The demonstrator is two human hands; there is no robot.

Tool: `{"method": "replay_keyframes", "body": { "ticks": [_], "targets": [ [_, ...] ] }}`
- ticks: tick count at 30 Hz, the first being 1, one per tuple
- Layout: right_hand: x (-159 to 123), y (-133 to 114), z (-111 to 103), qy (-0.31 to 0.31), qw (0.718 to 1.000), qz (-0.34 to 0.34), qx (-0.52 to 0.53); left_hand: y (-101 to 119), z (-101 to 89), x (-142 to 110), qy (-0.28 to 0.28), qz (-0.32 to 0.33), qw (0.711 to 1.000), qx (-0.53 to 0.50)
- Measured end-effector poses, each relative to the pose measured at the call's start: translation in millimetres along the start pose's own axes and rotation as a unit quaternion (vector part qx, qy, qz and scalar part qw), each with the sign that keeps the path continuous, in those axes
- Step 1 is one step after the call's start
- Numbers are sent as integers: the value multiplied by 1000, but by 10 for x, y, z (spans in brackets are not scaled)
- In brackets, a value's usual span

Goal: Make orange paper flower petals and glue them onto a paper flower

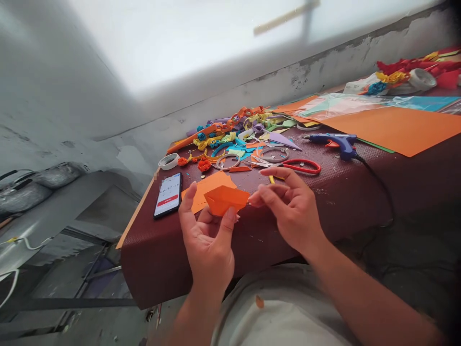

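A folded piece of orange paper (224, 200) is held up over the table's front edge. My left hand (211, 235) grips it from below, thumb on the near face and some fingers behind. At the paper's right tip, my right hand (293, 206) has its thumb and a finger pinched together on the corner, with the index finger raised. Behind the paper lie orange paper sheets (196, 192) on the table. A phone (167, 194) showing a timer is to their left. Red-handled scissors (302, 166) lie just beyond my right hand.
Paper scraps and strips (234, 132) heap at the back of the dark red table (342, 192). A blue glue gun (338, 143) with a trailing cord lies right, before large orange sheets (403, 129). Tape rolls (169, 161) and orange paper flowers (204, 165) sit behind the phone.
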State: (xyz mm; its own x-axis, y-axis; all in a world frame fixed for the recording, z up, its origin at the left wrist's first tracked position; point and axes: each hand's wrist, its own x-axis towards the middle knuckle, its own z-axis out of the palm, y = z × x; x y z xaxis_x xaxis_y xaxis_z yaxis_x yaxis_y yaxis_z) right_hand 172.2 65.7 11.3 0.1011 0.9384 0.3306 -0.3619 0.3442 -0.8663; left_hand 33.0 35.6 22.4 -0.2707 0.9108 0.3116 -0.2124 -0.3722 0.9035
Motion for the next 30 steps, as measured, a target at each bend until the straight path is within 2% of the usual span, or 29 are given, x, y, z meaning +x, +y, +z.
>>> {"method": "replay_keyframes", "body": {
  "ticks": [4,5,8,11,13,19,23,25,27,30],
  "targets": [
    [38,-37,-140,-114,993,-14,-33,108,-114,107,-118,-46,991,39],
    [31,-40,-143,-121,991,-26,-48,125,-137,127,-131,-48,989,45],
    [-14,-23,-91,-48,993,-72,-86,129,-185,154,-119,-28,991,53],
    [-58,-11,-30,15,989,-93,-111,88,-204,143,-160,-50,982,82],
    [-74,-28,-21,13,988,-97,-121,71,-204,141,-185,-68,976,94],
    [-67,-123,-46,-26,985,-107,-130,128,-201,246,-198,-61,974,88],
    [-61,-110,-16,-12,985,-109,-131,152,-206,292,-228,-66,965,112],
    [-54,-97,-24,-36,985,-106,-129,136,-208,303,-223,-67,967,108],
    [-33,-91,-61,-97,979,-114,-137,112,-212,324,-208,-68,971,95],
    [30,-94,-136,-180,949,-172,-194,94,-221,373,-199,-70,973,96]
  ]
}}
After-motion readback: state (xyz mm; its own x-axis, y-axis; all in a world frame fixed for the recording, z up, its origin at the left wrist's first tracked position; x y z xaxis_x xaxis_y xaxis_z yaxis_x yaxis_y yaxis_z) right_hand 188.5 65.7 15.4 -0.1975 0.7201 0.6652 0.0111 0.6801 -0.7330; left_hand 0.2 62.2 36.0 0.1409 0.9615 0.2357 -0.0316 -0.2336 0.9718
